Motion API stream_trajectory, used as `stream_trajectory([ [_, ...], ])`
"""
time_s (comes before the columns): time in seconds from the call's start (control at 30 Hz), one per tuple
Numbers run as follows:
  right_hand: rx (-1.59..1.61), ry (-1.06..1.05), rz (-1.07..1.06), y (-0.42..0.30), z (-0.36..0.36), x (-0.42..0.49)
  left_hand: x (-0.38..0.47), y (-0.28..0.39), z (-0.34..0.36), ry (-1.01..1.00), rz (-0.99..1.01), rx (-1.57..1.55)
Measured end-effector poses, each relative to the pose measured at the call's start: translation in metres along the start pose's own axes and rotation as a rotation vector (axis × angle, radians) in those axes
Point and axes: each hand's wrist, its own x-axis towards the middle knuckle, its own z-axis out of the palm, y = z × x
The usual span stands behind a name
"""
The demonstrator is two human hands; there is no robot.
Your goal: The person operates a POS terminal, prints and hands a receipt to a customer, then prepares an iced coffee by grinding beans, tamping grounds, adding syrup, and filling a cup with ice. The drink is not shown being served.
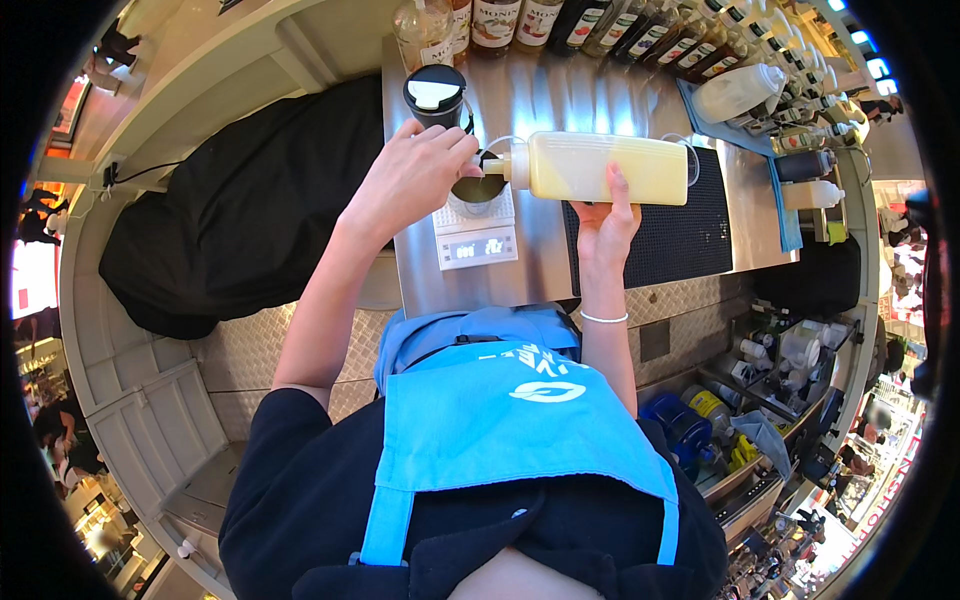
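My right hand [609,217] supports a plastic squeeze bottle [607,169] of pale yellow liquid, held sideways with its nozzle to the left. At that nozzle are the fingers of my left hand [424,165], pinching what looks like a small cap; the detail is too small to tell. Below the nozzle, a metal cup [480,191] stands on a white digital scale [478,247] with a lit display. Just beyond my left hand is a black tumbler [435,97] with a black and white lid. Whether liquid is flowing cannot be seen.
Syrup bottles [495,26] line the counter's far edge. At the right, a large white jug [739,92] and more bottles stand by blue cloths [784,217]. A black rubber mat [667,240] lies on the steel counter [525,270]. Black fabric [247,202] drapes something at the left.
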Motion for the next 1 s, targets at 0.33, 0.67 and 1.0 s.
stream_trajectory([
  [0.33,0.039,0.020,0.115,0.0049,-0.0012,-0.0043,0.0027,0.0018,0.0043,0.088,0.030,-0.010],
  [0.67,0.049,0.026,0.119,0.0041,0.0019,-0.0074,0.0024,0.0007,0.0047,0.107,0.039,0.000],
  [1.0,0.043,0.047,0.082,0.0068,-0.0007,-0.0073,0.0020,0.0012,0.0050,0.093,0.031,0.000],
])
